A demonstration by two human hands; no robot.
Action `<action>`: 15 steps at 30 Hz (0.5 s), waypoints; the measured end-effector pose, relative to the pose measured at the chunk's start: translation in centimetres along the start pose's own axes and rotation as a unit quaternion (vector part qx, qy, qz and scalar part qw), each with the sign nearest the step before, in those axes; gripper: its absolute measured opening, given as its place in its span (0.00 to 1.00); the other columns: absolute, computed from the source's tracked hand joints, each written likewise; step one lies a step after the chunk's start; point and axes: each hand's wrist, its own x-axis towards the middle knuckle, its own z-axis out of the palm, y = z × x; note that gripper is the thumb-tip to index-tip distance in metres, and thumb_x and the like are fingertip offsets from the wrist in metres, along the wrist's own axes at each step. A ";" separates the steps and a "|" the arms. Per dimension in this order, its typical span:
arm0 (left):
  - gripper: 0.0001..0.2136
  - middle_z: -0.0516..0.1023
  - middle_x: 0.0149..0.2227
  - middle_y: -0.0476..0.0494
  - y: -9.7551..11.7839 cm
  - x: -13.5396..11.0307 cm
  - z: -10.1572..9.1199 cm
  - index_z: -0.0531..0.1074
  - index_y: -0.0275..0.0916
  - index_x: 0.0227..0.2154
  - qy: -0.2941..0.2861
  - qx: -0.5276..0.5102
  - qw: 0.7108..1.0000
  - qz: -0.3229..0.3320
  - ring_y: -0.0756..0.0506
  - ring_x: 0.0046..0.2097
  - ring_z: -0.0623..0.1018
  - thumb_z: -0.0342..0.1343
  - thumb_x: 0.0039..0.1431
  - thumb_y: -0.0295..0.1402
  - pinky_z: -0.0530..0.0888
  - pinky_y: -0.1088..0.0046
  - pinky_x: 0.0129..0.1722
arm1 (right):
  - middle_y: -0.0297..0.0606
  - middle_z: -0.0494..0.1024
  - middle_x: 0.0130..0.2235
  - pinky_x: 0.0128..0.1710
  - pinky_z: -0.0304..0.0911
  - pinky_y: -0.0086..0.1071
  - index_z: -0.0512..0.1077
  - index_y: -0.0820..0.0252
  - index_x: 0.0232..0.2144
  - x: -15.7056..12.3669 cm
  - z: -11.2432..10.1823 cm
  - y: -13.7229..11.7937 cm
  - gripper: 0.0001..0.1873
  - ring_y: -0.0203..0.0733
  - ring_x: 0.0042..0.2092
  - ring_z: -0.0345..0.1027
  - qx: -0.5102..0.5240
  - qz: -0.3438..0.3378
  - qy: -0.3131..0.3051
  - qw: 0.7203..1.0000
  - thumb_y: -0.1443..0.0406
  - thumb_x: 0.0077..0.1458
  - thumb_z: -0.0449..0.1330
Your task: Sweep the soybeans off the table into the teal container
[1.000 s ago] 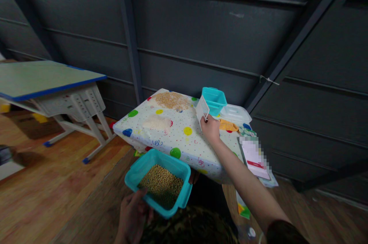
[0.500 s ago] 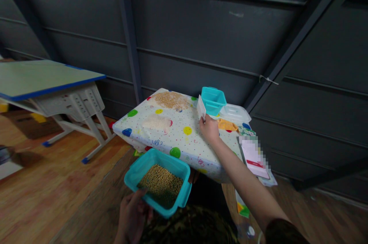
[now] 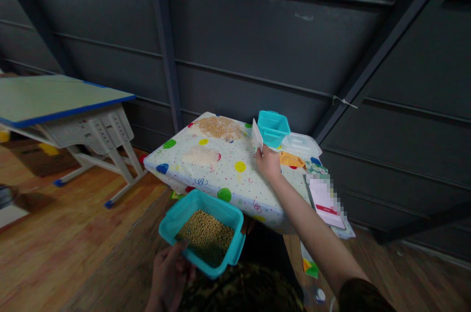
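My left hand (image 3: 168, 275) grips a teal plastic box (image 3: 202, 231) from below, at the near edge of a small table (image 3: 221, 174). The box is filled with tan beans. My right hand (image 3: 268, 163) reaches over the table and pinches a small white perforated plate (image 3: 257, 136), held upright on its edge. Just beyond that plate stands a second teal box (image 3: 273, 127) with a clear lid (image 3: 300, 145) beside it. Two piles lie on the dotted tablecloth: mixed beans and grain (image 3: 220, 128) at the far side, and white grain (image 3: 200, 156) nearer the left edge.
An orange object (image 3: 290, 160) and a booklet (image 3: 326, 199) lie on the table's right part. A school desk with a blue rim (image 3: 62, 111) stands to the left on the wooden floor. A dark panelled wall rises right behind the table.
The white perforated plate has turned in my right hand, from showing its face to standing nearly edge-on. My left hand and the box of beans have stayed put.
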 end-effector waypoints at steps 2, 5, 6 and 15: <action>0.26 0.62 0.10 0.56 0.0 0.0 0.0 0.63 0.42 0.09 -0.004 -0.008 1.000 0.000 0.51 0.11 0.67 0.78 0.35 0.45 0.63 0.75 0.10 | 0.50 0.87 0.42 0.38 0.60 0.31 0.79 0.66 0.52 0.3 0.0 0.1 0.17 0.47 0.40 0.80 0.002 -0.003 -0.001 1.000 0.66 0.73 0.52; 0.27 0.62 0.10 0.56 -0.1 0.0 -0.1 0.64 0.43 0.09 -0.004 -0.005 1.000 0.001 0.51 0.12 0.67 0.79 0.36 0.45 0.64 0.74 0.11 | 0.51 0.87 0.42 0.38 0.59 0.32 0.80 0.66 0.52 0.7 0.0 0.1 0.19 0.48 0.41 0.80 0.001 -0.007 -0.008 1.000 0.65 0.74 0.51; 0.27 0.62 0.10 0.56 -0.1 0.0 -0.1 0.63 0.43 0.09 -0.002 -0.002 1.000 0.000 0.50 0.12 0.67 0.78 0.36 0.46 0.64 0.75 0.11 | 0.51 0.87 0.43 0.37 0.59 0.32 0.80 0.66 0.52 0.8 0.0 0.1 0.19 0.48 0.41 0.79 -0.002 -0.006 -0.011 1.000 0.65 0.74 0.51; 0.26 0.63 0.09 0.55 -0.2 0.2 -0.1 0.64 0.42 0.08 0.002 -0.002 1.000 -0.006 0.50 0.11 0.67 0.78 0.36 0.45 0.62 0.75 0.10 | 0.52 0.86 0.44 0.36 0.57 0.34 0.80 0.65 0.52 1.4 0.1 0.6 0.19 0.50 0.41 0.78 -0.019 0.016 -0.014 1.000 0.64 0.74 0.51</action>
